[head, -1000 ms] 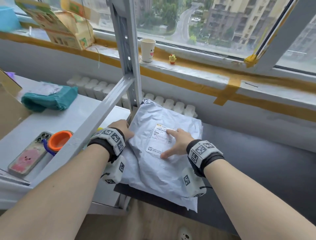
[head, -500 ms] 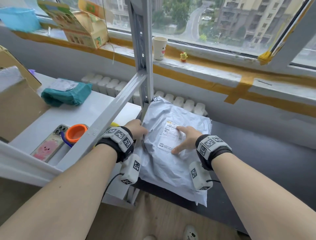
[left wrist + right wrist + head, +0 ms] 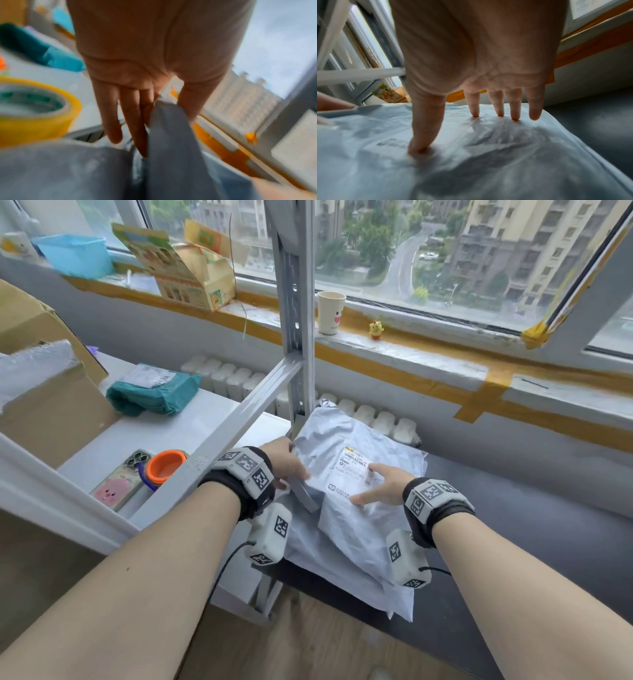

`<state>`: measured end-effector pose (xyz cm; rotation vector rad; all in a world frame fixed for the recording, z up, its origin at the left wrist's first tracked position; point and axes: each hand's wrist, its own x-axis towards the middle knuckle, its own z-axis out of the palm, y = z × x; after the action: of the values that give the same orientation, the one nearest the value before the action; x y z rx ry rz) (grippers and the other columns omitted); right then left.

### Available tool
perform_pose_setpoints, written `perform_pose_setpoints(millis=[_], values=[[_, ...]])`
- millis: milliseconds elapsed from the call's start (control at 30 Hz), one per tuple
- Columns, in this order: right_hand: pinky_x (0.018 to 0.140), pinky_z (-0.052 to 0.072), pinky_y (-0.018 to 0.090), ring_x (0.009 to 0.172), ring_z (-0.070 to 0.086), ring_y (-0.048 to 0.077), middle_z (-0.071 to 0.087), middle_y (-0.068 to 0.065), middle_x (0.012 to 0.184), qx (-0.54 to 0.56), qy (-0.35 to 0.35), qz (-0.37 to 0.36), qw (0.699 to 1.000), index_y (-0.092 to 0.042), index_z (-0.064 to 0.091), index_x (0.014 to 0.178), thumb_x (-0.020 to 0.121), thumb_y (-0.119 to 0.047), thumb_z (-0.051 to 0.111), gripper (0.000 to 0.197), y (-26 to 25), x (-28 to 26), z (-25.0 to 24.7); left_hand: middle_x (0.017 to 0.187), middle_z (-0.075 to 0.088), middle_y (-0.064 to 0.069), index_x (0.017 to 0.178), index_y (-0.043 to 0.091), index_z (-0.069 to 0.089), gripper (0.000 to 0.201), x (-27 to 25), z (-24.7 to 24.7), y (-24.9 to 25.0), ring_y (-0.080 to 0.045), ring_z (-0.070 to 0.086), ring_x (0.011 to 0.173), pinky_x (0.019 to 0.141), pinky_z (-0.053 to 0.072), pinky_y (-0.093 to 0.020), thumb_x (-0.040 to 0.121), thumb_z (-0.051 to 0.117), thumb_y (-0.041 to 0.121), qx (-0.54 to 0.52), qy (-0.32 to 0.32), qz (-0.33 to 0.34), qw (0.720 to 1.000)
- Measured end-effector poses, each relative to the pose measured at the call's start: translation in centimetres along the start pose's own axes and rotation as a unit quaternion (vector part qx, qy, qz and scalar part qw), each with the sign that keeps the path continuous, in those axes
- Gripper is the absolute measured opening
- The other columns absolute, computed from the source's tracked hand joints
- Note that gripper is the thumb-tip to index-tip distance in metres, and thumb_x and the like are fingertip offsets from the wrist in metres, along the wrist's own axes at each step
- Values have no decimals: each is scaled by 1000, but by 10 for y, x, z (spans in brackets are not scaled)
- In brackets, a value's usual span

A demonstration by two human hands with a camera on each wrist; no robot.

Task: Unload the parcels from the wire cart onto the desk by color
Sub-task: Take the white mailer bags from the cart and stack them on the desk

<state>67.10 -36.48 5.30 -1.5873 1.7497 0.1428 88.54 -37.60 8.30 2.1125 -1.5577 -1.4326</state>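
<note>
A grey-white plastic mailer parcel with a printed label lies on the dark desk, beside the metal upright; another grey mailer seems to lie under it. My left hand pinches the parcel's lifted left edge, and the left wrist view shows that grey flap between thumb and fingers. My right hand rests flat on the label, its straight fingertips and thumb denting the plastic. A teal parcel lies on the white shelf to the left.
A grey metal upright and slanted rail stand between shelf and desk. A phone, an orange cup and a yellow tape roll sit on the shelf. A cardboard box stands far left; a paper cup is on the sill.
My left hand has taken hold of the parcel's left edge and raised it as a flap. My right hand stays on the label. The head view has tilted up and drawn back.
</note>
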Motion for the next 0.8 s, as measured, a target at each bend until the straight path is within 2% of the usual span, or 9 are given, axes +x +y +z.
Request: perform_pose_setpoints(millis=[67,167,267,333,467,500,600,667,800], values=[[112,25,34,141,29,23,27,1,154,-6,2,-6,1000,-23,20,150,74,-49,73,96,-2,1,-3,99,59,-19,122,4,38,40,0,-4,1,-34,63,80,75,56,-44,86,57,2,-34,52,-9,998],[111,27,36,140,31,24,29,2,154,-36,0,-9,999,-24,21,150,73,-50,74,96,-3,5,-4,116,58,-18,130,11,34,45,-1,-10,-6,-34,59,104,88,49,-40,88,51,13,170,144,12,975],[110,29,36,138,33,24,31,1,153,-62,-2,-12,998,-24,22,149,72,-45,77,98,-3,7,-2,110,62,-8,122,15,47,45,-7,-11,-18,-28,60,98,81,48,-33,80,61,18,377,86,12,922],[110,31,37,137,34,24,31,1,152,-82,-7,-11,997,-23,20,150,70,-39,80,101,-4,8,-3,111,58,-5,123,17,46,49,-7,-8,-26,-25,58,97,75,45,-30,77,65,17,459,67,7,886],[106,40,37,134,40,26,33,3,151,-129,-22,-10,991,-28,17,150,67,-24,84,108,-5,11,-6,132,40,-10,135,20,36,62,-4,-9,-4,-31,46,121,95,45,-40,80,63,16,373,207,80,901],[105,41,36,133,41,26,35,4,151,-135,-22,-16,990,-28,17,150,66,-22,84,107,-3,12,-5,134,37,-10,136,21,36,65,-2,-8,4,-31,43,123,98,44,-42,79,66,20,351,213,91,907],[110,35,35,137,35,24,28,2,154,-87,-24,-29,996,-27,19,150,69,-28,82,103,4,14,-2,141,32,-11,142,21,29,89,7,6,17,-34,40,127,101,41,-44,70,79,37,348,93,24,932],[114,29,36,139,31,22,25,1,155,-55,-31,-40,997,-27,21,149,68,-41,80,102,8,16,-1,142,39,-10,142,16,27,102,13,25,12,-32,45,126,102,41,-43,62,82,46,372,14,-13,928],[111,32,38,135,36,23,31,1,150,-59,-4,-33,998,-25,24,147,58,-56,81,110,10,23,5,129,55,-7,136,13,29,106,16,51,-4,-29,56,113,90,49,-37,57,75,66,420,12,-13,907]])
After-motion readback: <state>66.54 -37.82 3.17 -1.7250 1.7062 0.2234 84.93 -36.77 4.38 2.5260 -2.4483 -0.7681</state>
